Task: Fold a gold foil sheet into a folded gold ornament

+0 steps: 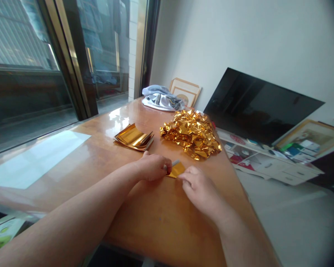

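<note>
My left hand [153,167] pinches the near end of a small piece of gold foil [177,170] on the wooden table [158,222], and a silvery edge of the foil sticks up by the fingertips. My right hand [200,191] comes in from the other side, its fingertips on the foil's right end. Behind my left hand lies a stack of folded gold foil sheets [133,138]. A crumpled heap of gold foil [190,133] sits farther right, just beyond both hands.
A grey cloth on a white plate [161,98] and a leaning picture frame [185,92] stand at the table's far end. A window [28,74] runs along the left. Beyond the right table edge are a black screen [261,104] and a low white cabinet [269,159].
</note>
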Demonstrator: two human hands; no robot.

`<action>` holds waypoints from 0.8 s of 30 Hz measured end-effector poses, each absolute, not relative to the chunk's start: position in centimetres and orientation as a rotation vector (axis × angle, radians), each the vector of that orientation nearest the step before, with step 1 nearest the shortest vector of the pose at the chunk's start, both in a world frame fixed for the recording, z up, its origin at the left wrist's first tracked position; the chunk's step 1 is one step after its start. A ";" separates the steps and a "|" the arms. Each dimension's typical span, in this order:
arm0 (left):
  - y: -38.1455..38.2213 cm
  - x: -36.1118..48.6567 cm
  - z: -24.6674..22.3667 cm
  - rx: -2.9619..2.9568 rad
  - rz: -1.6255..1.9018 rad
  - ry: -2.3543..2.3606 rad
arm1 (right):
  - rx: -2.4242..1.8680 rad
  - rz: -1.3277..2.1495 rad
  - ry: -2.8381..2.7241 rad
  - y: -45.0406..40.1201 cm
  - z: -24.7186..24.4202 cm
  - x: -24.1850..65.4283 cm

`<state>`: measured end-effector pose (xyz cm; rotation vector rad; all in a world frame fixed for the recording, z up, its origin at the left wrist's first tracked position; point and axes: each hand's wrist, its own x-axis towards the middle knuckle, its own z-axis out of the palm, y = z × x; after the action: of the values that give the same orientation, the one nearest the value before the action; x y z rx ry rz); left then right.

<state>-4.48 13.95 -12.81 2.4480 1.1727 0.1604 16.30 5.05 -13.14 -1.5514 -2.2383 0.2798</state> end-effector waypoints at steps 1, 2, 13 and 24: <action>13.9 -4.5 -12.7 2.446 0.161 1.172 | -1.558 0.347 -2.140 5.5 -13.6 16.2; 13.9 -4.5 -12.6 2.444 0.162 1.172 | -1.564 0.415 -2.029 6.0 -14.1 16.1; 13.9 -4.5 -12.6 2.409 0.175 1.157 | -1.749 0.650 -1.820 8.1 -16.9 15.2; 14.3 -5.2 -12.3 2.370 0.166 1.109 | -1.813 0.573 -1.898 9.1 -17.5 15.2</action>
<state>-5.21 14.30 -12.32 2.3700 1.1090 0.1658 15.15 9.12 -17.48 -1.8129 -1.8980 0.5727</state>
